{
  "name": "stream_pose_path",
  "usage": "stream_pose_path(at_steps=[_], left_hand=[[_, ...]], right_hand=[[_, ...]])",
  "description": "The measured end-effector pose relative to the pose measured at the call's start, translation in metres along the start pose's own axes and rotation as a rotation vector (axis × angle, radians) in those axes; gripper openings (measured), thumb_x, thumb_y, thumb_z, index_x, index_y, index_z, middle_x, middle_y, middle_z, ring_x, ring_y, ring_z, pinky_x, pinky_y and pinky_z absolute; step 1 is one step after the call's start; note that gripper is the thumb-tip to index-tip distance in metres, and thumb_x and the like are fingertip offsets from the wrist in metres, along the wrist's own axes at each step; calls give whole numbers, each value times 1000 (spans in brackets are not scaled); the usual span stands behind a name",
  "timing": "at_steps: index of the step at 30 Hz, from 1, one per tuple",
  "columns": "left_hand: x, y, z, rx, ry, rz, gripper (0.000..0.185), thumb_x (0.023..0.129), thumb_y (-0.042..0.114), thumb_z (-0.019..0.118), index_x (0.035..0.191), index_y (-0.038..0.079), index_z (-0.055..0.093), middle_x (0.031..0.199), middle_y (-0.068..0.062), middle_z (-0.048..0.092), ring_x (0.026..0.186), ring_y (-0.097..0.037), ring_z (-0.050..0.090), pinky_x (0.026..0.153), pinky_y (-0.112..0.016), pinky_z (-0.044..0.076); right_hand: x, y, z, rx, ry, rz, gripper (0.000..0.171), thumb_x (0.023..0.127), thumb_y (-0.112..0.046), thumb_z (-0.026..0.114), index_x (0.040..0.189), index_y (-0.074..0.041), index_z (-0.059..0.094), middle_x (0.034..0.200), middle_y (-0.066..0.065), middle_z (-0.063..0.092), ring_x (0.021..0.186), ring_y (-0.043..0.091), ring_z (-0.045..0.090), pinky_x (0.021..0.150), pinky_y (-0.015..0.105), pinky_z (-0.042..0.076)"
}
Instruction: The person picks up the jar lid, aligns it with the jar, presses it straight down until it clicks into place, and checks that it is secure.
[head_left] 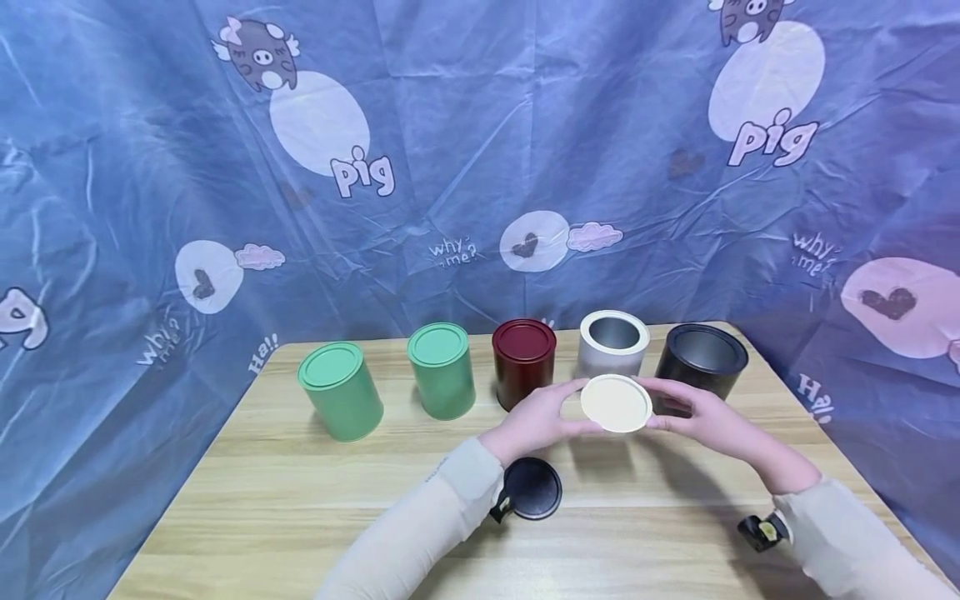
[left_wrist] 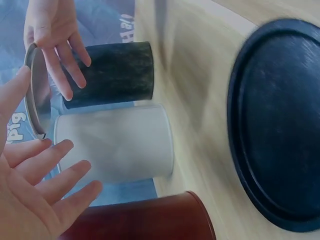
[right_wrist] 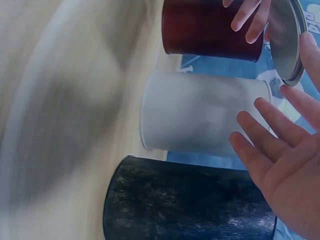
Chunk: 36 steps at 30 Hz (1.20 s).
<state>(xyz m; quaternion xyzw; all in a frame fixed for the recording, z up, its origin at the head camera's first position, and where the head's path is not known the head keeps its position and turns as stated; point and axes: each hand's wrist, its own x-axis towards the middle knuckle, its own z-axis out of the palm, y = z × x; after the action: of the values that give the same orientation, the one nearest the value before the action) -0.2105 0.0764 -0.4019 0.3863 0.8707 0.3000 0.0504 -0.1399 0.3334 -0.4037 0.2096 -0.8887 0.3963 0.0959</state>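
A cream-white round lid [head_left: 617, 403] is held up over the table between both hands. My left hand [head_left: 542, 422] pinches its left edge with thumb and index finger, the other fingers spread beneath in the left wrist view. On the opposite edge, my right hand [head_left: 701, 420] pinches it likewise. The lid's metallic underside [left_wrist: 40, 92] shows in the left wrist view. Just behind it stands a white can [head_left: 611, 354] with an uncovered top and grey inside. To its right is a black can [head_left: 705, 358], also uncovered. A black lid [head_left: 533, 488] lies flat near my left sleeve.
A dark red can [head_left: 524, 367] with its lid on stands left of the white can. Two green lidded cans, one in the middle [head_left: 442, 375] and one farther left [head_left: 342, 396], stand on the wooden table [head_left: 285, 508]. A blue patterned cloth [head_left: 465, 167] hangs behind.
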Motion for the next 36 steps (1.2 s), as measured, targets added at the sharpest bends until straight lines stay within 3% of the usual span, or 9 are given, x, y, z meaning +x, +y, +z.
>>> stream_pose_path(at_steps=[6,12,21,28,31,36], left_hand=[[6,5,-2,-31,39,25,69,84,47,71,144,20,47,139,4,56,130,-11,51,106,-27,43],[11,13,-8,-81,53,2,68,84,45,72,143,25,47,137,7,57,128,-8,52,104,-23,43],[27,17,-24,10,63,73,65,84,43,73,141,19,50,134,3,61,124,-10,56,102,-22,44],[42,20,-39,55,36,36,72,85,47,71,145,17,45,144,3,52,133,-11,47,109,-26,40],[49,20,-43,78,12,30,73,86,47,70,146,16,44,145,2,51,135,-11,45,110,-25,38],[64,24,-52,98,-16,45,72,87,46,68,147,18,42,146,1,50,135,-12,45,111,-27,38]], right_hand=[[5,-5,-11,24,13,-16,54,83,-8,74,133,3,55,124,-34,49,111,-18,47,90,3,41],[11,-7,-22,11,10,-35,54,83,-6,73,133,3,54,125,-35,46,112,-20,45,91,2,39],[24,-10,-36,-22,7,-41,54,84,-7,73,133,3,54,124,-37,46,113,-22,43,92,1,38],[37,-8,-46,-11,6,-58,53,85,-5,71,134,3,53,125,-34,47,115,-22,41,94,0,35],[42,-6,-51,-16,-10,-35,52,86,-7,71,135,1,53,128,-27,51,115,-22,41,94,0,34],[50,-6,-63,-123,-6,47,52,86,-17,73,135,-7,56,133,9,60,110,-22,42,90,-1,35]])
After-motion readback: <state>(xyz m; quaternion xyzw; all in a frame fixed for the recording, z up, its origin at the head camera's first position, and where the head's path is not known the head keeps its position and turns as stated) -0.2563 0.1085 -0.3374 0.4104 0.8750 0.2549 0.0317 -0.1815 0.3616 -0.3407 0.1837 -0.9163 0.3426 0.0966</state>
